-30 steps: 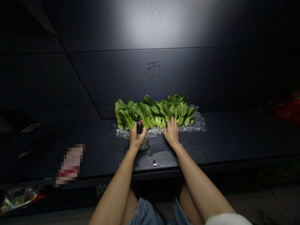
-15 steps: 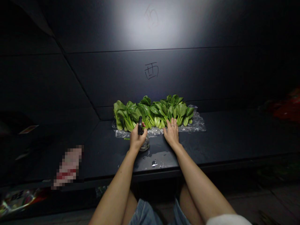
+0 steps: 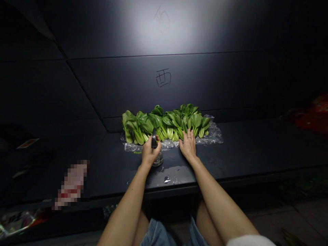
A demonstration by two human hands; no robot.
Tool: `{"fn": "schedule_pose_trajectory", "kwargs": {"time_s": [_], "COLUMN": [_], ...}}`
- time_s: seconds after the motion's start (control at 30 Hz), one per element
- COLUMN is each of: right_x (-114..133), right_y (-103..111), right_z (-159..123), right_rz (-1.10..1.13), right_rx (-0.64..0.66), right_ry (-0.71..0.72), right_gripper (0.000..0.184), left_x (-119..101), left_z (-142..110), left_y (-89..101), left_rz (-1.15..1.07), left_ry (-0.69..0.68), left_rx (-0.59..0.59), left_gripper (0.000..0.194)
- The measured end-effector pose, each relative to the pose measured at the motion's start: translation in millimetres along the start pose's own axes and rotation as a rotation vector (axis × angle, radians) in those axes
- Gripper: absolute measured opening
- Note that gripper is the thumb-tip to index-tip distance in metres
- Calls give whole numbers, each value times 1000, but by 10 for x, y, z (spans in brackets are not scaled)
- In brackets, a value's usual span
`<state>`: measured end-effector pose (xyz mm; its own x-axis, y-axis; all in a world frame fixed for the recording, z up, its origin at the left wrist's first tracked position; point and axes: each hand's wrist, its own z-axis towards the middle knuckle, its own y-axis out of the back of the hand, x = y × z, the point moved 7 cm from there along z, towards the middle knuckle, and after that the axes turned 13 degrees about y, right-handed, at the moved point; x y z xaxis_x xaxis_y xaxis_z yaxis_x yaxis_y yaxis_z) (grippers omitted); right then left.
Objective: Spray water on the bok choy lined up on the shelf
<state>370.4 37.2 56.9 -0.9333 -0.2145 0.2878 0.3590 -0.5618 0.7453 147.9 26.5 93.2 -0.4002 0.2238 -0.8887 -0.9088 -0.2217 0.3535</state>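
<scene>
1. Rear wall: smooth dark grey flat panels (image 3: 230, 82), divided by a thin, near-horizontal seam (image 3: 217, 53).
2. Markings: one character in thin black strokes (image 3: 163, 78) below the seam; a fainter, brownish scrawl (image 3: 163, 19) above it.
3. Left side: dark flat side panel (image 3: 43, 92), meeting the rear wall along a slanting black joint (image 3: 77, 81).
4. Furniture: long, flat dark grey shelf (image 3: 251, 147) against the rear wall; shiny wet patch (image 3: 176, 173) near its front edge.
5. Floor: dull grey, dimly visible surface (image 3: 271, 222) at lower right.
6. Light: soft whitish glow (image 3: 176, 24) on the upper wall; sides dark.
</scene>
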Motion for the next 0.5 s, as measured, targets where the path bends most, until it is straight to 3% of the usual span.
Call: {"fn": "schedule_pose_trajectory", "kwargs": {"time_s": [0.5], "right_x": [-72], "right_y": [27], "right_z": [0], "right_rz": [10], "right_rx": [-9], "right_ry": [-10], "right_gripper": [53], "left_x": [-114], "left_z": [-46], "left_y": [-34], "left_rz": [0], "left_ry": [-11], "left_rx": [-15], "left_gripper": [26]}}
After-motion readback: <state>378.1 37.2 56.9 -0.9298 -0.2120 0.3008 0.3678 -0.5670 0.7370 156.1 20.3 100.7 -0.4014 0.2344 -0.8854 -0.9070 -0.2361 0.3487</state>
